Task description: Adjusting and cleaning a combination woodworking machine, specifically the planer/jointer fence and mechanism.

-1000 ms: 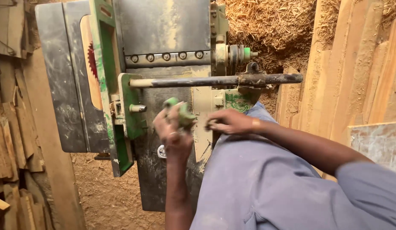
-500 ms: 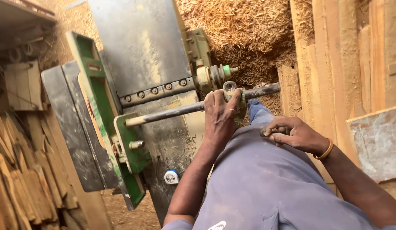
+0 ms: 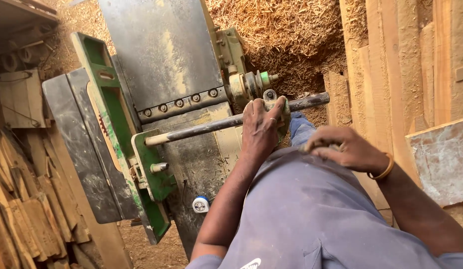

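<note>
My left hand (image 3: 260, 130) is wrapped over a green clamp (image 3: 284, 115) that sits on a long steel rod (image 3: 201, 128). The rod runs across the front of a grey and green woodworking machine (image 3: 161, 60). My right hand (image 3: 343, 149) rests against my hip with its fingers curled round a small dark object, which is mostly hidden. It wears a yellow bangle (image 3: 384, 170) at the wrist. The rod's left end enters a green bracket (image 3: 149, 164).
A shaft with pulleys (image 3: 251, 82) sticks out just above the clamp. Sawdust and shavings (image 3: 286, 35) are heaped behind the machine. Planks (image 3: 391, 60) stand on the right and stacked offcuts (image 3: 22, 219) on the left. A grey slab (image 3: 441, 159) lies at the right.
Both hands were together low on the machine's front a second ago. My left hand has risen to the rod clamp and my right hand has drawn back to my hip.
</note>
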